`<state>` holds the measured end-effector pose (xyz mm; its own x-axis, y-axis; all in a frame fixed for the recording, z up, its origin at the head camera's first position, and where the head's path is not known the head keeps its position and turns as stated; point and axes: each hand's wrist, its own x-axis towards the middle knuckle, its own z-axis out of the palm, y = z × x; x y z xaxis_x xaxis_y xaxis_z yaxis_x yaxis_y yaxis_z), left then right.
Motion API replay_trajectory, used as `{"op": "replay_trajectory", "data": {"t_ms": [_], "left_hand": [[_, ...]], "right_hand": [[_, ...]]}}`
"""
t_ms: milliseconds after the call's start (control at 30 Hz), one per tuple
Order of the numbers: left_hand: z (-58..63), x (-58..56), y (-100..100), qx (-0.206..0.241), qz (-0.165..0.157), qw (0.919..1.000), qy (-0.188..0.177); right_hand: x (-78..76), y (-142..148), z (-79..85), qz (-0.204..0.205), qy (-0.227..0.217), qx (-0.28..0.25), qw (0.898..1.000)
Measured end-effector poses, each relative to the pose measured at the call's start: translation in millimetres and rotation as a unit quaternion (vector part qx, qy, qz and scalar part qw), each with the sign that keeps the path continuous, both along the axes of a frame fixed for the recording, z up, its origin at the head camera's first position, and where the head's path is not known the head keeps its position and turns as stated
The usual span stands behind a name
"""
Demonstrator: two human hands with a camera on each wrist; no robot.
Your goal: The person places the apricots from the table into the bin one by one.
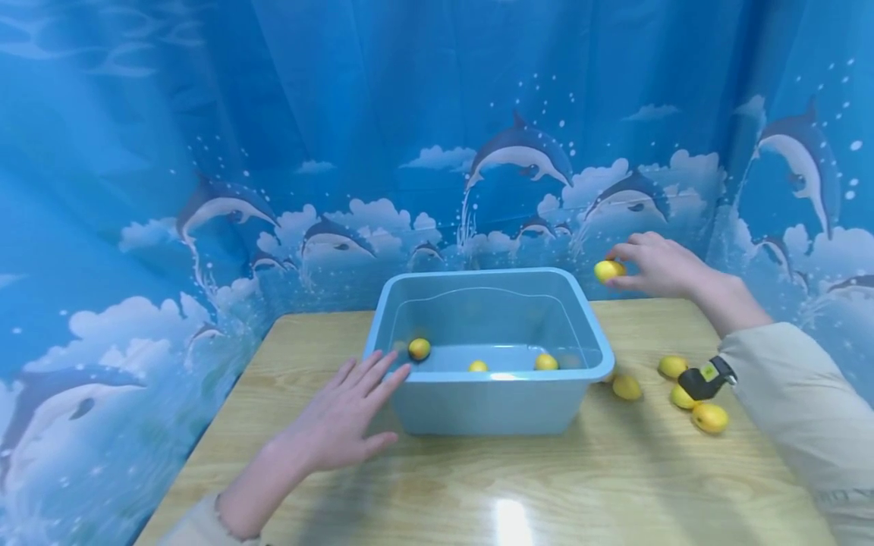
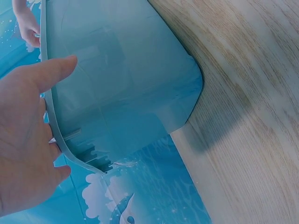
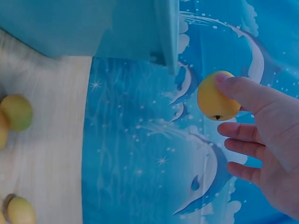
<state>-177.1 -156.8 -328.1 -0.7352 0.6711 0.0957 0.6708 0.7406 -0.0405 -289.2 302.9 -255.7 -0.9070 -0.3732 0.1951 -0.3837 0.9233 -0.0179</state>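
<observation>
My right hand (image 1: 658,265) pinches a small yellow mango (image 1: 608,271) between thumb and fingers, raised to the right of the light-blue plastic bin (image 1: 485,406). In the right wrist view the thumb lies across this mango (image 3: 217,97) while the other fingers extend below it. My left hand (image 1: 344,417), fingers spread and holding nothing, is at the bin's front left corner. The left wrist view shows that hand (image 2: 28,126) beside the rim. Inside the bin lie a mango (image 1: 419,349) at the left, another (image 1: 478,366) in the middle and one (image 1: 545,362) at the right.
Several more mangoes lie on the wooden table (image 1: 328,485) right of the bin, including one (image 1: 627,387) close to its side and one (image 1: 710,418) under the right forearm. A blue dolphin-print curtain (image 1: 382,136) surrounds the table's back and sides.
</observation>
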Motion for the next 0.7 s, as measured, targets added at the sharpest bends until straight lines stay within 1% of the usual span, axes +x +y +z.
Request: {"op": "replay_trajectory", "data": {"t_ms": [133,333,533,700], "left_hand": [[-1.2,-0.6,-0.3,-0.002,-0.001,1.0000,0.001],[-2.9,-1.1,0.1,-0.005,-0.005,1.0000,0.003],[-1.9,-0.6,-0.6,0.005,-0.005,1.0000,0.006],[-1.3,-1.7,-0.4,0.004,-0.004,0.9999,0.009]], "right_hand": [[-0.9,-8.3,7.8,-0.003,-0.003,-0.001,1.000],[-4.9,-20.4,16.7,0.005,-0.009,0.001,1.000],[-14.0,-33.6,21.3,0.008,-0.026,-0.007,1.000],[-20.5,-41.9,21.3,0.006,-0.044,-0.016,0.999]]}}
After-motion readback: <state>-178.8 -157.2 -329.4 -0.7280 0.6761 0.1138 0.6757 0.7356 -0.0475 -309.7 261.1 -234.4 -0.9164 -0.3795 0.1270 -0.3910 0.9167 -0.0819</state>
